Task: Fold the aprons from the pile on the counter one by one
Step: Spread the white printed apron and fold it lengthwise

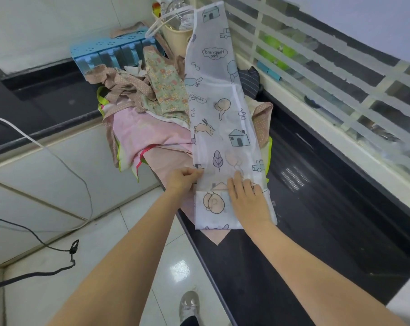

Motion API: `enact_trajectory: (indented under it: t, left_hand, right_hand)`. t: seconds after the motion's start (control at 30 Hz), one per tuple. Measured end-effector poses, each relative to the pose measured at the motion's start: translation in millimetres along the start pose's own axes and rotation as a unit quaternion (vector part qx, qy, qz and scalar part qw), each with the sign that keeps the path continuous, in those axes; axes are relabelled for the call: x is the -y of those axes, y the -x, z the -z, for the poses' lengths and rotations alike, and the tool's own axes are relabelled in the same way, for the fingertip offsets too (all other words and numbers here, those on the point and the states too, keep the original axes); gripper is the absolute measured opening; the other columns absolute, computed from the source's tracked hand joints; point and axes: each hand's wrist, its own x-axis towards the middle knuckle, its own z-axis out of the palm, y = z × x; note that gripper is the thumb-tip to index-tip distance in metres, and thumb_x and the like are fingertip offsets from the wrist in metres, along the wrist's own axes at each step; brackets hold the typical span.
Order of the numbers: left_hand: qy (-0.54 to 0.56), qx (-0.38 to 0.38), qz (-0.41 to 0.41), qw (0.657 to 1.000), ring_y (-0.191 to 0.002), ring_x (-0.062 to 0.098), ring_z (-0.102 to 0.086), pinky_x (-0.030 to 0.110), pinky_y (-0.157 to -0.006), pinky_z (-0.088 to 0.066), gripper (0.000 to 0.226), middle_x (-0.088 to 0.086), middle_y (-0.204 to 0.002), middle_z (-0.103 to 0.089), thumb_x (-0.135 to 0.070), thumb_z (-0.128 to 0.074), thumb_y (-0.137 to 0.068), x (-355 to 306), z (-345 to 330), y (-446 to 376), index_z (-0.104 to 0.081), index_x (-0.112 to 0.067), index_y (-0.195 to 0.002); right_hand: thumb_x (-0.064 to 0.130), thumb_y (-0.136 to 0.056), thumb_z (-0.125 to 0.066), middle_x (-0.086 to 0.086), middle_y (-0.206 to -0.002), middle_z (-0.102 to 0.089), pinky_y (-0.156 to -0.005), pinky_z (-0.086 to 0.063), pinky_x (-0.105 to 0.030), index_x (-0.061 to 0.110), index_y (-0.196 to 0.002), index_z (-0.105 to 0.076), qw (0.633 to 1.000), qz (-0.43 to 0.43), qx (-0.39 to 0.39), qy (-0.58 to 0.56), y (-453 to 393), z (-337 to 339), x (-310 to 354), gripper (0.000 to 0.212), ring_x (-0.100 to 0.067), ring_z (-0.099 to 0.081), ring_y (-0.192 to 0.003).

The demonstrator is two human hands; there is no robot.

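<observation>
One printed apron lies over one pile of aprons; two hands.

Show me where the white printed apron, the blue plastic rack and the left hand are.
white printed apron [222, 128]: head view, middle of cloth.
blue plastic rack [105, 51]: head view, top face.
left hand [181, 178]: head view, back of hand.

the long apron lies on top of the pile of aprons, which sits on the counter. both hands are on its near end, the left hand beside the right hand. a rack stands behind the pile.
</observation>
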Motion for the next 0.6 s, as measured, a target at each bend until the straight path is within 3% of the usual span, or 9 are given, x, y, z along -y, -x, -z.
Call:
enact_trajectory:
  t: [0.07,0.13,0.27,0.4,0.53,0.6]
  left_hand:
    - [0.003,-0.012,-0.001,1.0,-0.062,0.019,-0.059,0.029,-0.063,-0.054,0.018,0.007,-0.07,-0.063,-0.013,-0.067,-0.086,1.1,1.2,-0.6,-0.061,-0.008,-0.07]
    - [-0.001,-0.027,0.006,1.0,-0.063,0.02,-0.061,0.029,-0.066,-0.055,0.02,0.01,-0.072,-0.063,-0.01,-0.064,-0.088,5.7,3.2,-1.7,-0.061,-0.007,-0.069]
    - [-0.04,-0.023,-0.008,0.999,-0.073,0.023,-0.063,0.032,-0.075,-0.056,0.023,0.009,-0.075,-0.063,-0.008,-0.056,-0.093,11.8,9.3,-4.8,-0.062,-0.006,-0.071]
    - [-0.105,-0.007,-0.065,0.992,-0.059,0.008,-0.049,0.009,-0.047,-0.042,0.02,-0.002,-0.068,-0.053,-0.018,-0.065,-0.089,1.3,4.3,-6.0,-0.054,-0.015,-0.072]
    - [-0.123,-0.021,-0.072,0.99,-0.053,0.011,-0.04,0.013,-0.044,-0.036,0.036,-0.001,-0.06,-0.044,-0.018,-0.07,-0.084,-1.1,-3.7,-13.5,-0.043,-0.016,-0.061]
    - [-0.118,-0.024,-0.06,0.991,-0.057,0.015,-0.045,0.021,-0.053,-0.045,0.032,0.002,-0.062,-0.05,-0.016,-0.068,-0.086,-3.5,-3.9,-19.2,-0.047,-0.014,-0.06]
  right_hand:
    - [0.018,-0.086,-0.06,-0.023,-0.154,-0.016,-0.089,-0.045,-0.039,0.008,-0.151,-0.015,0.999,0.039,-0.008,0.003,0.9,-0.3,-0.9,0.08,-0.033,-0.047,-0.117]
    - [0.009,-0.096,-0.042,-0.024,-0.155,0.01,-0.101,-0.037,-0.043,0.006,-0.149,0.012,0.997,0.077,0.028,-0.005,0.9,5.2,-3.8,0.076,-0.037,-0.03,-0.131]
    - [0.009,-0.097,-0.04,-0.021,-0.155,0.015,-0.104,-0.032,-0.044,0.007,-0.147,0.019,0.994,0.097,0.042,-0.013,-0.4,8.0,-5.2,0.078,-0.039,-0.022,-0.135]
    - [0.01,-0.096,-0.041,-0.021,-0.155,0.016,-0.103,-0.032,-0.045,0.008,-0.147,0.021,0.995,0.088,0.055,-0.002,1.0,6.9,-4.5,0.08,-0.038,-0.022,-0.135]
    - [0.011,-0.096,-0.042,-0.022,-0.155,0.017,-0.103,-0.032,-0.045,0.008,-0.147,0.021,0.994,0.089,0.061,0.001,-0.3,6.4,-3.1,0.081,-0.038,-0.021,-0.135]
    - [0.01,-0.096,-0.041,-0.022,-0.154,0.018,-0.103,-0.031,-0.046,0.008,-0.146,0.021,0.994,0.091,0.066,0.001,-0.2,5.9,-3.6,0.08,-0.038,-0.02,-0.136]
